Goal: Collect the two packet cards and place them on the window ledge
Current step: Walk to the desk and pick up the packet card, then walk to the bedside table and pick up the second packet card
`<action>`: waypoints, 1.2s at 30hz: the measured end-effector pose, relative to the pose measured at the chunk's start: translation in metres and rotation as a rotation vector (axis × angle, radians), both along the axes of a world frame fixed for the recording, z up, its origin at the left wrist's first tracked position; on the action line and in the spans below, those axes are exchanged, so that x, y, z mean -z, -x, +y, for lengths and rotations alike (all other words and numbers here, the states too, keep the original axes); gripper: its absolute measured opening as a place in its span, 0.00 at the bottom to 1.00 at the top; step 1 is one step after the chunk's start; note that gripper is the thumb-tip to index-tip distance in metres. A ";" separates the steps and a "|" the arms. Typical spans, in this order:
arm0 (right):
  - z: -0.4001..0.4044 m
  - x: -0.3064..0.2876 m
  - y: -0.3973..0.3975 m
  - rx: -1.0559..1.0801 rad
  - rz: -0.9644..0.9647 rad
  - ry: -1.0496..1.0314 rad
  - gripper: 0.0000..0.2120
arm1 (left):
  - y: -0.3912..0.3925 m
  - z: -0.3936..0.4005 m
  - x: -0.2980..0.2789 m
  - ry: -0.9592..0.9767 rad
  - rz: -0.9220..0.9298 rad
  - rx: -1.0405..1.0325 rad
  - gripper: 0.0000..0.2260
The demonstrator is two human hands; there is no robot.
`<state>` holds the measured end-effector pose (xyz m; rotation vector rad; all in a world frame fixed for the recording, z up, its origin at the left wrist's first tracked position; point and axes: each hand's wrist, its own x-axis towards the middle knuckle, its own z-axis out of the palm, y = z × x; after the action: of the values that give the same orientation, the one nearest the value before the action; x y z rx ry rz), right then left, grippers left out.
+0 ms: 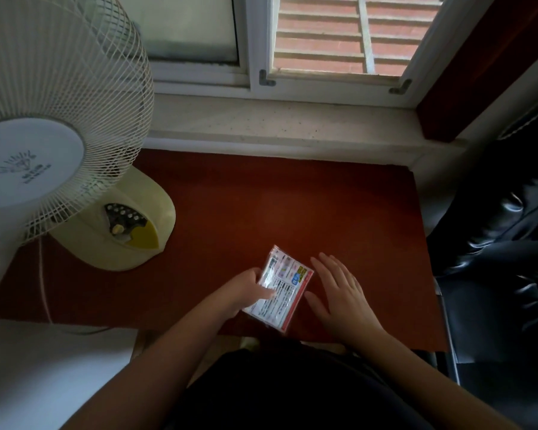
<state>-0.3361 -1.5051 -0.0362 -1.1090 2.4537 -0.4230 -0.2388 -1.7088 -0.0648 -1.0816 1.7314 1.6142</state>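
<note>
Left hand (249,287) pinches glossy printed packet cards (281,293) above the red-brown wooden table (261,206); right hand (339,290) beside them, fingers spread.

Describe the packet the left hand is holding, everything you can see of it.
The packet is a flat rectangular card in glossy clear plastic, white-faced with small print, coloured pictures and a red border along its right and lower edges. It is tilted, over the near part of the red-brown table. The left hand grips its left edge, thumb across the face. The right hand is open beside it. Whether it is one card or two stacked is unclear.

The fan (53,125) is cut off at the left edge.
</note>
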 end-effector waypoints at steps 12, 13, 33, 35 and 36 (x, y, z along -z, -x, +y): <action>0.006 -0.018 -0.037 0.175 0.089 0.034 0.35 | -0.006 -0.008 -0.020 -0.115 0.226 -0.164 0.08; 0.008 -0.018 -0.042 0.210 0.094 0.039 0.35 | -0.003 -0.012 -0.022 -0.116 0.243 -0.157 0.07; 0.137 -0.037 -0.124 0.846 0.256 -0.043 0.37 | 0.047 0.091 -0.063 -0.221 0.261 0.465 0.09; 0.159 -0.035 -0.138 0.920 0.258 -0.054 0.38 | 0.051 0.120 -0.067 -0.235 0.263 0.527 0.08; 0.171 -0.033 -0.146 0.955 0.259 -0.055 0.38 | 0.052 0.135 -0.069 -0.244 0.263 0.549 0.08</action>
<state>-0.1906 -1.3343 -0.0027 0.1248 3.0754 -0.4841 -0.2905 -1.5734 0.0037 -0.2479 1.7322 1.5913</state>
